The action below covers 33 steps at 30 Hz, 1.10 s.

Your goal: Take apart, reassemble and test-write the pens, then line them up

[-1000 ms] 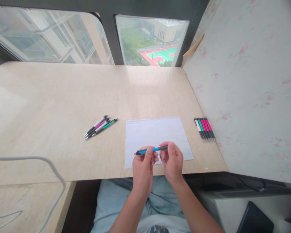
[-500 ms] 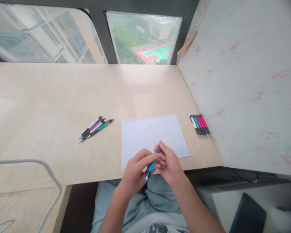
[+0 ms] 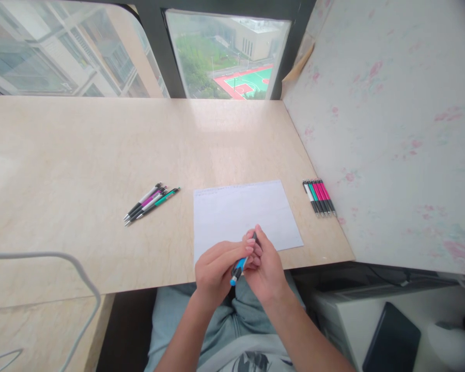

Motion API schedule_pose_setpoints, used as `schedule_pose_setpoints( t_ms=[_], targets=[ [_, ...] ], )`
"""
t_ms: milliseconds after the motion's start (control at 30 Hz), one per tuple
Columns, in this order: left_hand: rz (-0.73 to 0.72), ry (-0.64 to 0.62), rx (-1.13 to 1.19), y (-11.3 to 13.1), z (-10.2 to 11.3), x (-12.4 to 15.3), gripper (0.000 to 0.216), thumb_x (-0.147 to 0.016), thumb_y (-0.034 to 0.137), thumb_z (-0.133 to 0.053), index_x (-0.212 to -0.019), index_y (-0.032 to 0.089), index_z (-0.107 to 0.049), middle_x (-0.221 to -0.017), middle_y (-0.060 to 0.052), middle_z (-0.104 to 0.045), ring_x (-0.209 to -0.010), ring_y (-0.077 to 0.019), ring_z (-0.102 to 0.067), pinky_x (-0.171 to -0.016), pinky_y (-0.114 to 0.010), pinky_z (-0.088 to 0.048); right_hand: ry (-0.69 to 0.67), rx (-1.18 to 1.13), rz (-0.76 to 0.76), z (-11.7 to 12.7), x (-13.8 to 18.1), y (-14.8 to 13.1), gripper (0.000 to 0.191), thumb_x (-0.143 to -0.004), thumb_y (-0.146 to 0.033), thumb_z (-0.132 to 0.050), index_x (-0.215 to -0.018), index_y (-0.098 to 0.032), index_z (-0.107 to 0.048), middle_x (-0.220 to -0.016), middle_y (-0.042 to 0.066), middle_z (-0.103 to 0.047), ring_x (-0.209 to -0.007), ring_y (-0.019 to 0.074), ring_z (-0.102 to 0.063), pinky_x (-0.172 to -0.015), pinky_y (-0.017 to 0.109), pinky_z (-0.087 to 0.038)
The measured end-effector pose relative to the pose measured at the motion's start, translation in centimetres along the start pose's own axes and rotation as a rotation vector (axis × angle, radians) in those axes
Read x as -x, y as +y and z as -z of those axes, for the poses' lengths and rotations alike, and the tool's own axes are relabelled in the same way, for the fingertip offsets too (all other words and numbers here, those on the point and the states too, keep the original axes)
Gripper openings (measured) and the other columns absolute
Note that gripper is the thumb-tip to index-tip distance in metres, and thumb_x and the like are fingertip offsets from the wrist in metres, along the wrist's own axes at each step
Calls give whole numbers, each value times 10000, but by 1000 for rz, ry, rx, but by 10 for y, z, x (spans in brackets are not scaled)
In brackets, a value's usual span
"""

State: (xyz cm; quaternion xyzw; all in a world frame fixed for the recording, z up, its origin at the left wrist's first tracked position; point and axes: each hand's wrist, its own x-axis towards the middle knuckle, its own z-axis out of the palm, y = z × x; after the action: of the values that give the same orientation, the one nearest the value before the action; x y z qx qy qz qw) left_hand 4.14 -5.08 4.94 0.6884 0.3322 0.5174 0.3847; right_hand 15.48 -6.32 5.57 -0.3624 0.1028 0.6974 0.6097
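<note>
Both my hands hold a blue and black pen [image 3: 238, 268] over the near edge of the beige table [image 3: 101, 155]. My left hand [image 3: 215, 271] pinches the pen's blue lower part with fingers closed. My right hand [image 3: 265, 268] wraps its fingers round the black upper end. The pen slants with its blue end towards me. Just beyond my hands lies a white sheet of paper [image 3: 244, 214].
A small bunch of pens [image 3: 151, 200] lies left of the paper. A row of pink, green and black pens [image 3: 319, 197] lies by the floral wall [image 3: 391, 129] on the right. A white cable [image 3: 62, 268] loops at the left. Windows run behind the table.
The pen was held level a second ago and is now turned steeply, blue end towards me. My hands have drawn closer together and nearer the table edge.
</note>
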Motion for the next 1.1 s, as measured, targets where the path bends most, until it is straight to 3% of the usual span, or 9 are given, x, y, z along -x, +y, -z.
schedule_pose_setpoints(
  t_ms=[167, 267, 400, 533, 700, 800, 933, 1100],
  targets=[
    [457, 553, 309, -5, -28, 2, 131, -729, 257, -816, -828, 195, -755, -834, -58, -778, -730, -189, -711, -709, -315, -575, 21, 145, 401, -14, -2, 17, 348, -898, -517, -582, -761, -200, -621, -524, -84, -338, -446, 69, -282, -441, 191, -335],
    [661, 699, 578, -3, -35, -5, 243, -724, 350, -821, -822, 161, -704, -768, -33, -730, -619, -104, -620, -574, -215, -489, -18, 362, 581, -10, -8, 18, 371, -918, -538, -539, -817, -203, -663, -553, -44, -465, -510, 100, -423, -505, 232, -391],
    [774, 629, 764, -4, -30, -10, 267, -765, 370, -786, -871, 163, -654, -788, -15, -693, -612, -76, -573, -566, -198, -447, -140, 616, 569, 9, -14, 5, 329, -919, -499, -557, -912, -199, -691, -611, -15, -557, -565, 117, -498, -512, 239, -369],
    [735, 551, 565, -21, -24, -5, 300, -787, 405, -760, -926, 163, -649, -903, -73, -743, -666, -111, -618, -631, -242, -464, -167, 824, 607, 24, -20, -15, 215, -916, -403, -587, -953, -208, -670, -589, -37, -558, -549, 117, -507, -518, 241, -366],
    [669, 349, 320, -45, -16, -6, 348, -844, 481, -673, -847, 135, -710, -688, -58, -708, -626, -138, -595, -643, -266, -455, -285, 1116, 659, 29, -33, -34, 230, -942, -375, -544, -956, -201, -693, -602, -29, -588, -565, 129, -542, -579, 263, -418],
    [644, 291, 238, -47, -11, -9, 348, -850, 475, -665, -829, 133, -723, -679, -61, -711, -609, -138, -578, -635, -269, -454, -257, 1151, 671, 32, -44, -36, 319, -960, -413, -501, -853, -195, -706, -566, -24, -586, -540, 128, -538, -569, 260, -421],
    [638, 278, 178, -43, -9, -8, 328, -853, 461, -665, -845, 139, -725, -702, -66, -723, -628, -147, -596, -633, -268, -459, -173, 1121, 684, 38, -51, -31, 335, -957, -441, -503, -857, -193, -706, -538, -32, -573, -511, 126, -538, -544, 251, -423],
    [640, 282, 118, -41, -6, -3, 325, -866, 463, -645, -837, 146, -713, -695, -55, -717, -643, -156, -605, -643, -273, -464, -210, 1129, 692, 40, -51, -26, 320, -961, -429, -498, -875, -194, -697, -553, -30, -567, -523, 128, -553, -544, 252, -441]
  ],
)
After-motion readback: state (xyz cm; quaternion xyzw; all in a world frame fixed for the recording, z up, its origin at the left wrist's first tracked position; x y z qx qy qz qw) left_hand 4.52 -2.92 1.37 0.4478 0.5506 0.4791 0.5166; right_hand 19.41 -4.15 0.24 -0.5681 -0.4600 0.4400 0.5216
